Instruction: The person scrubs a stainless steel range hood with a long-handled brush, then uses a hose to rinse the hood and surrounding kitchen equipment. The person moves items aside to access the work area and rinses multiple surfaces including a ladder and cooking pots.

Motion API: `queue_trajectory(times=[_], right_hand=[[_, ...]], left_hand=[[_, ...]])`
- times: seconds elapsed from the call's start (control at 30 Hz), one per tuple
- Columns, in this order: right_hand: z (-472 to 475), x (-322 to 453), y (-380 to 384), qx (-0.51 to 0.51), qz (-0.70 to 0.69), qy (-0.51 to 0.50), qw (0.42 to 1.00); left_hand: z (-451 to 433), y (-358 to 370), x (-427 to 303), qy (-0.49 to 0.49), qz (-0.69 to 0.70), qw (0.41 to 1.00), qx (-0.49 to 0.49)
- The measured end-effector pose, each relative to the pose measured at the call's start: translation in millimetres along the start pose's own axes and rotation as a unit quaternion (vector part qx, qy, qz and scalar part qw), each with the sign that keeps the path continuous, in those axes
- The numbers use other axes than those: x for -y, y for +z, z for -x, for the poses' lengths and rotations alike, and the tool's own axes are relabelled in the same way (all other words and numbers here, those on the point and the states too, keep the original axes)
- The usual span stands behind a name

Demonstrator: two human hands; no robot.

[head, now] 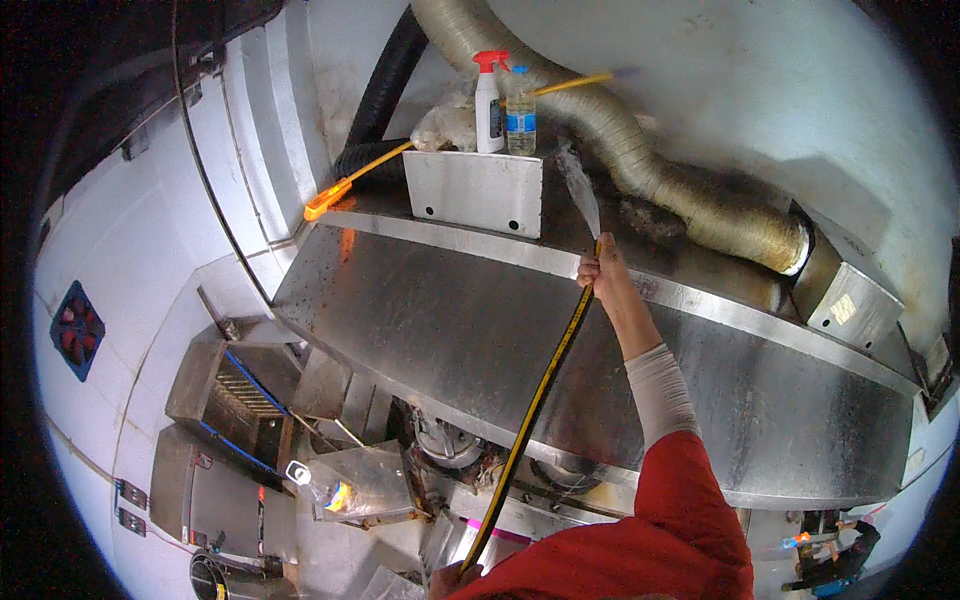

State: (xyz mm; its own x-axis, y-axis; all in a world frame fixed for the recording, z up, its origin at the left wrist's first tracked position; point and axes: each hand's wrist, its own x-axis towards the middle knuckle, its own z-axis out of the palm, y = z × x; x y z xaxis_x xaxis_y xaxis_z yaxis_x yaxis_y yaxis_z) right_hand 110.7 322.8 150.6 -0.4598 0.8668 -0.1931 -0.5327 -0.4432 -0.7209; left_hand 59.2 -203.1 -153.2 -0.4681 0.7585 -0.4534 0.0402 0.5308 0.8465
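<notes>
My right hand grips a yellow-and-black hose near its end, with my arm stretched over a stainless steel range hood. Water sprays from the hose's end toward the dark area behind the hood's front ledge. Lower down, at the bottom edge, my left hand is partly cut off and holds the same hose. Left of the spray, a white spray bottle with a red trigger and a plastic bottle with a blue cap stand by a metal box.
A silver flexible duct runs along the wall to a metal housing. An orange brush lies on the hood's left end. Below are a burner, a clear plastic jug and fryer-like equipment. Another person is lower right.
</notes>
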Motion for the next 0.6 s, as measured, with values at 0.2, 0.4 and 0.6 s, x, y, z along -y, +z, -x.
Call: queue_trajectory(times=[0.2, 0.4, 0.6], right_hand=[[-17, 14, -10, 0.033, 0.017, 0.057, 0.998], [-16, 8, 1, 0.004, 0.008, 0.056, 0.998], [-1, 8, 17, -0.007, 0.031, 0.001, 0.999]], left_hand=[[-4, 2, -4, 0.004, -0.003, 1.0, 0.01], [-4, 2, -5, 0.003, -0.004, 1.0, 0.011], [-4, 3, -5, 0.002, -0.002, 1.0, 0.014]])
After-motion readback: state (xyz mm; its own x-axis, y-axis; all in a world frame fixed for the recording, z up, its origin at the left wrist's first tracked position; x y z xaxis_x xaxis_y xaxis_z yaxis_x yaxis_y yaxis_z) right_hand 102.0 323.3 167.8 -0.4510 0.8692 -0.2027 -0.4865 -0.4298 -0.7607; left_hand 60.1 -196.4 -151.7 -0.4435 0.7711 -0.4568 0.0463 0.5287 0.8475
